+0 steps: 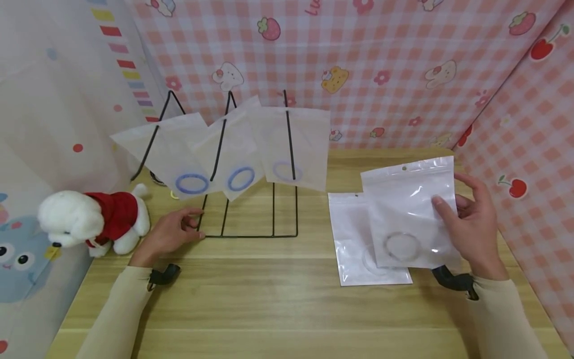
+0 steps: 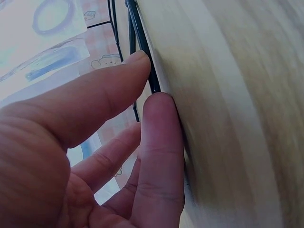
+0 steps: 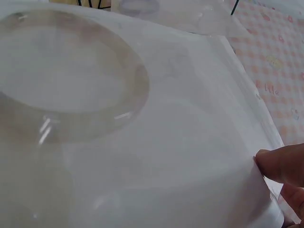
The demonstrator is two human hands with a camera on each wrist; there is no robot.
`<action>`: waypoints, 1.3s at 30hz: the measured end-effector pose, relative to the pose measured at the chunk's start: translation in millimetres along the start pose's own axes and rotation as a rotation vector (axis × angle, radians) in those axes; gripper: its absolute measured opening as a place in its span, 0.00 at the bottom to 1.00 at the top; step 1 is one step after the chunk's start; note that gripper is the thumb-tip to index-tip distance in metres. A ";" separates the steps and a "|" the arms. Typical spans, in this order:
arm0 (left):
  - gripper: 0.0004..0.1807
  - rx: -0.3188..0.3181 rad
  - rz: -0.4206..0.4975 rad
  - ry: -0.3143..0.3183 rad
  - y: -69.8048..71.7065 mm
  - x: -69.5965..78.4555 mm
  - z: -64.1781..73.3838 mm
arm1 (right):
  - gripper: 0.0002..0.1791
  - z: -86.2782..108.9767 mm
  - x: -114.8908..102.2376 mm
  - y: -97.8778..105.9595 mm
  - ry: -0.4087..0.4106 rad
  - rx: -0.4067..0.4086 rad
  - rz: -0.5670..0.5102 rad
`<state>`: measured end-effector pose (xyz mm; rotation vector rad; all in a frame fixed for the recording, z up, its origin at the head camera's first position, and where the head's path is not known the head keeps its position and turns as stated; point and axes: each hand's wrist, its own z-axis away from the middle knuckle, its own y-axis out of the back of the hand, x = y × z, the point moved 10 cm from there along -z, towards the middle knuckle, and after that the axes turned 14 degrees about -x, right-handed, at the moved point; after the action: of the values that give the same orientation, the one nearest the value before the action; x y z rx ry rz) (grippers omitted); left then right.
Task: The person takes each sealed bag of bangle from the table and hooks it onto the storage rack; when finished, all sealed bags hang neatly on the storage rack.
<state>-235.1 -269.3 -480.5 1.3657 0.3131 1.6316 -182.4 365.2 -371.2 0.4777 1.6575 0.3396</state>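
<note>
Standing on the worktop [image 1: 269, 309], a wire rack [image 1: 259, 236] is found loaded with three bags: a left bag [image 1: 179, 142], a middle bag [image 1: 235, 139] and a right bag [image 1: 311, 149], overlapping one another. The rack's base wire is pinched near its front left corner by the left hand [image 1: 172, 232], thumb and fingers being curled at it. A white bag [image 1: 403, 204], with a pale ring [image 1: 402, 259] showing through its front, is pinched along its right edge by the right hand [image 1: 476, 229], thumb in front and fingers behind. It is held tilted, over part of a flat bag [image 1: 350, 234] lying to the right of the rack; whether the two touch cannot be told.

The step in hand is judged to be the picking up of one bag for racking, with the rack steadied meanwhile. For the next move, the held bag would need to be carried leftward and its edge lined up with the wires, without the racked bags being knocked. Whether a slot remains free cannot be confirmed.
</note>
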 end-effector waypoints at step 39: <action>0.34 0.002 0.010 0.004 0.0 0.1 0.6 | 0.30 40.8 -156.0 -140.9 0.676 -0.171 -0.564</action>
<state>-234.6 -269.5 -480.2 1.3682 0.3103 1.6428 -142.8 163.8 -310.3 -0.2806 2.3008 0.2240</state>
